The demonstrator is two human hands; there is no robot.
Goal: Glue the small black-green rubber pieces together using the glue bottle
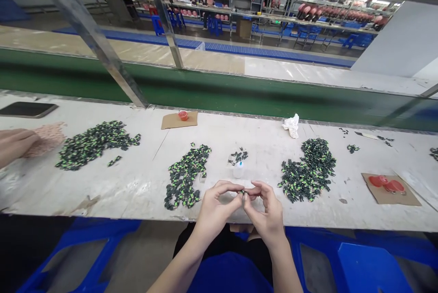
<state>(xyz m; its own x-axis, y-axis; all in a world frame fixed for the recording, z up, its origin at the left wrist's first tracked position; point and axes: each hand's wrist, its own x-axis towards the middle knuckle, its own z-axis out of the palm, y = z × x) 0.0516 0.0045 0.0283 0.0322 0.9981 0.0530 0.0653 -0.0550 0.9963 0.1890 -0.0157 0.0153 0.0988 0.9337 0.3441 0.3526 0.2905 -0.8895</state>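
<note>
Fingertips of my left hand (219, 204) and my right hand (265, 211) meet over the table's front edge. Both pinch one small dark green-and-black piece (242, 191), mostly covered by the fingers. Just beyond them stands a small white container (238, 170) with a blue mark. Behind that lie several loose black pieces (239, 156). A pile of black-and-green pieces (188, 174) spreads to the left of my hands, and a larger pile (310, 170) of the same kind lies to the right.
Red round containers (393, 186) rest on cardboard at right; another red container (183, 115) sits on cardboard at the back. Crumpled white tissue (291, 125) lies near the green conveyor (219, 90). At far left, another person's hand (17, 144) touches pale pink pieces (46, 139), beside a phone (28, 109).
</note>
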